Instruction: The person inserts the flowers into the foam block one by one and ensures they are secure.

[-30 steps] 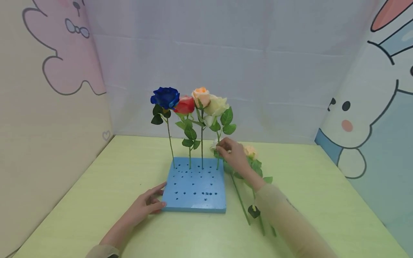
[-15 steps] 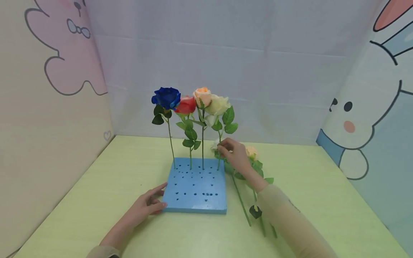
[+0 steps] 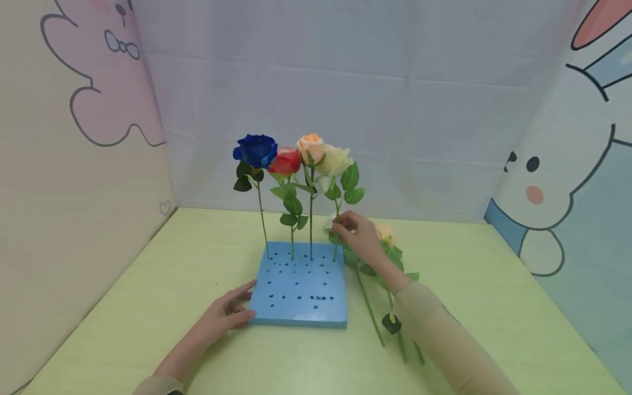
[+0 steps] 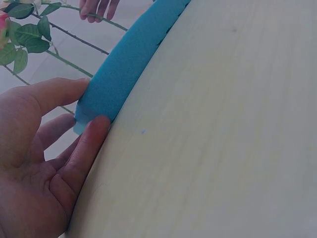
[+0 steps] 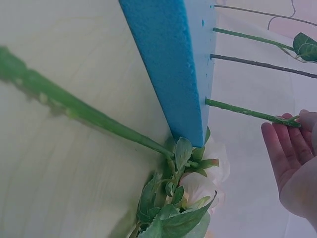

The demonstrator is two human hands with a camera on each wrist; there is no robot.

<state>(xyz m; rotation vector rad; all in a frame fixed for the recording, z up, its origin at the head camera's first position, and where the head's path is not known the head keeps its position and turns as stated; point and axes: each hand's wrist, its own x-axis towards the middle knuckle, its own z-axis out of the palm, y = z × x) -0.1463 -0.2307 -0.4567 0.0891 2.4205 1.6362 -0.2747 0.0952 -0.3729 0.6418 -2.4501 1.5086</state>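
A blue foam board point(image 3: 291, 285) full of small holes lies on the table, with artificial roses upright in its back row: a blue rose point(image 3: 255, 151), a red rose point(image 3: 286, 161), a peach rose point(image 3: 311, 148) and a cream rose point(image 3: 336, 161). My right hand point(image 3: 359, 235) pinches the cream rose's green stem between thumb and fingers, above the board; in the right wrist view that stem point(image 5: 242, 110) enters the board. At the board's left edge, my left hand point(image 3: 224, 314) rests with extended index finger and thumb touching its side point(image 4: 119, 74); no fingers wrap round it.
Right of the board, several loose roses lie on the pale table point(image 3: 197, 263), partly hidden by my right forearm; a peach bloom point(image 3: 385, 233) and a white bloom point(image 3: 329, 221) show. A pale cloth wall point(image 3: 419, 109) stands behind, with cartoon-printed walls either side.
Almost nothing differs. The whole head view shifts slightly; both hands keep their places, the right on the cream rose's stem and the left against the board.
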